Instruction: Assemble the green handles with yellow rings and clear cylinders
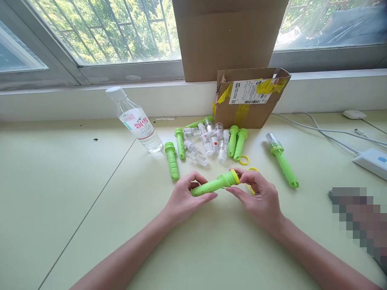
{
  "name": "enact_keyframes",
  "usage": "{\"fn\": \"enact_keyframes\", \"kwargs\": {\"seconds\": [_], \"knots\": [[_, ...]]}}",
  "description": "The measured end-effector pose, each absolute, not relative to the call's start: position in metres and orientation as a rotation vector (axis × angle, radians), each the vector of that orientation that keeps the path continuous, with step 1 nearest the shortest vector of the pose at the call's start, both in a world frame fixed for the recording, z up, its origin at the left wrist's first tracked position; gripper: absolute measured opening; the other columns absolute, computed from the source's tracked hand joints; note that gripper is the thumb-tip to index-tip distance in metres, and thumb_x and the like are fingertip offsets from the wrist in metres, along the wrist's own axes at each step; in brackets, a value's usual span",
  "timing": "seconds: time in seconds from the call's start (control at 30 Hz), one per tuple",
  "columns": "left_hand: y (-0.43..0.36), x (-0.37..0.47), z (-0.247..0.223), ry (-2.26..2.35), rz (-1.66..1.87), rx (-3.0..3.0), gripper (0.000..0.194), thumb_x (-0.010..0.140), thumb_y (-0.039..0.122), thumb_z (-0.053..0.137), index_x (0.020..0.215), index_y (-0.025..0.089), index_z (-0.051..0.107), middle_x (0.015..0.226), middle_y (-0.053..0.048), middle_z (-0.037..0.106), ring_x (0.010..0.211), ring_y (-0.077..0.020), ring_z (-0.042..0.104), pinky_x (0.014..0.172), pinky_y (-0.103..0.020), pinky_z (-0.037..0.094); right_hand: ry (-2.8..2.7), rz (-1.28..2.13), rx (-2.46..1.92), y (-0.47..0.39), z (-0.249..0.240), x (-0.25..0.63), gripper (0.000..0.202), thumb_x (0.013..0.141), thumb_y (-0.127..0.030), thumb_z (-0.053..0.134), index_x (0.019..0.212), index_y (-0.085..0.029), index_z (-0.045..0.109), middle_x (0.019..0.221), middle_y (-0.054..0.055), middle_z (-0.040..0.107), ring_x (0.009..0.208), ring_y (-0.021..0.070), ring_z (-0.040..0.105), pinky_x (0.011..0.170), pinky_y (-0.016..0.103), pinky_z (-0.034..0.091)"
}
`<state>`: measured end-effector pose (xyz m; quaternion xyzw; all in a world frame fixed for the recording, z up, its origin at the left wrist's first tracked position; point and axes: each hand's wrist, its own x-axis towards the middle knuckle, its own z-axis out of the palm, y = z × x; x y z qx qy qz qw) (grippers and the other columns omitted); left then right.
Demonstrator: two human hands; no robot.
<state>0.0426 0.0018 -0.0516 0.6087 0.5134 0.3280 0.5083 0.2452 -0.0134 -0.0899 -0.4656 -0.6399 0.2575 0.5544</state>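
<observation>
A green tube-shaped handle (211,185) lies across my left hand (187,193), whose fingers wrap round its narrow end. At the wide threaded end sits a yellow ring (235,176), pinched by the fingers of my right hand (258,195). Another yellow ring (244,160) rests on the table beyond, and part of a further yellow ring (250,188) shows behind my right fingers. Several clear plastic pieces (222,151) lie in a pile past my hands, with green handles (172,161) on both sides. To the right lies a green handle with a clear top (282,161).
A water bottle (139,125) stands at the back left. Behind the pile is an open cardboard box (250,112) against the window ledge. White cables and a power strip (373,161) lie at the right, above a blurred patch.
</observation>
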Motion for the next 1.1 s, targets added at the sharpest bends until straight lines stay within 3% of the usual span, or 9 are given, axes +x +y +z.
{"fn": "enact_keyframes", "kwargs": {"seconds": [0.23,0.43,0.73,0.9,1.1], "knots": [[-0.0011,0.0444,-0.0556,1.258,0.855,1.478,0.027,0.071,0.038,0.075,0.075,0.016,0.061,0.064,0.002,0.06,0.053,-0.0088,0.053,0.048,-0.02,0.04,-1.489,0.64,-1.127,-0.0135,-0.0884,0.2444,0.025,0.076,-0.025,0.074,0.086,-0.024,0.052,0.087,0.003,0.064,0.105,0.0271,0.066,0.087,0.043,0.058],[-0.0013,0.0437,-0.0553,1.248,0.793,1.379,0.029,0.072,0.041,0.074,0.074,0.015,0.061,0.062,0.003,0.057,0.049,-0.0081,0.051,0.044,-0.019,0.042,-1.527,0.709,-1.125,-0.0131,-0.0855,0.2445,0.032,0.074,-0.027,0.075,0.091,-0.025,0.048,0.105,0.006,0.064,0.11,0.0246,0.063,0.094,0.043,0.054],[0.0033,0.0411,-0.0505,1.202,0.713,1.304,0.031,0.073,0.042,0.074,0.074,0.014,0.06,0.062,0.002,0.061,0.044,-0.0069,0.052,0.042,-0.018,0.042,-1.465,0.712,-1.111,-0.015,-0.0875,0.2435,0.025,0.077,-0.025,0.073,0.084,-0.024,0.049,0.097,0.006,0.066,0.11,0.0265,0.063,0.09,0.044,0.055],[0.0038,0.0415,-0.0502,1.203,0.688,1.344,0.03,0.075,0.043,0.071,0.076,0.015,0.059,0.065,0.002,0.061,0.045,-0.007,0.053,0.043,-0.019,0.042,-1.467,0.684,-1.101,-0.0138,-0.0896,0.2448,0.024,0.077,-0.026,0.073,0.084,-0.025,0.05,0.103,0.008,0.067,0.11,0.0272,0.064,0.089,0.046,0.056],[0.0009,0.0437,-0.0502,1.228,0.802,1.492,0.033,0.068,0.04,0.077,0.083,0.019,0.056,0.078,0.002,0.061,0.058,-0.0092,0.056,0.049,-0.019,0.043,-1.46,0.661,-1.09,-0.0136,-0.0906,0.2443,0.024,0.076,-0.024,0.074,0.084,-0.024,0.051,0.102,0.008,0.068,0.107,0.0267,0.065,0.09,0.046,0.056]]}}
